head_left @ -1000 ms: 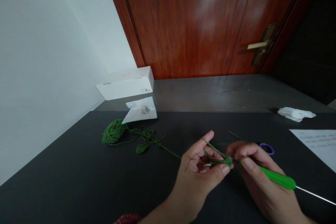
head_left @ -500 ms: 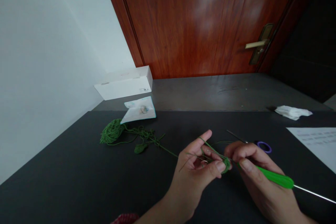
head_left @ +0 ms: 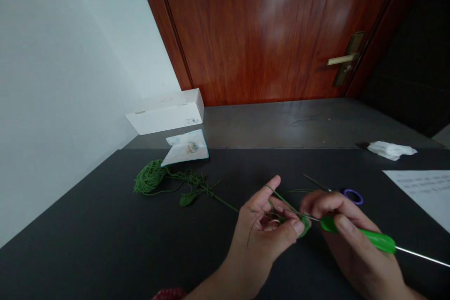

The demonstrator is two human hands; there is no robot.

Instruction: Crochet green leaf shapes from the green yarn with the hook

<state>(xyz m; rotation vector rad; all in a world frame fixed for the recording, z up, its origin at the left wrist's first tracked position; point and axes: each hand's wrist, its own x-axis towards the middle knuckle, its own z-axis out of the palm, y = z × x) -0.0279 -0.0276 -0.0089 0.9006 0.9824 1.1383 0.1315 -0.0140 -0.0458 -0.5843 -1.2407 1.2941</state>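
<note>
Past the dark desk (head_left: 105, 225) stood a reddish door (head_left: 246, 33). Thumb and fingers of the left hand (head_left: 258, 239) pinched the green yarn piece (head_left: 304, 228), forefinger raised under a strand; the right hand (head_left: 363, 243) gripped the green-handled hook (head_left: 384, 242), angled toward the stitches. Even tension and small wrist turns seemed wise, though its tip was hard to make out. Scissors (head_left: 346, 192) lay just beyond the right knuckles, so sideways or downward strokes had more room; the desk's near edge was out of view.

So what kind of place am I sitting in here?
Probably a room at home, set up for crochet: a green-handled hook, a bundle of green yarn and a wooden door.
</note>
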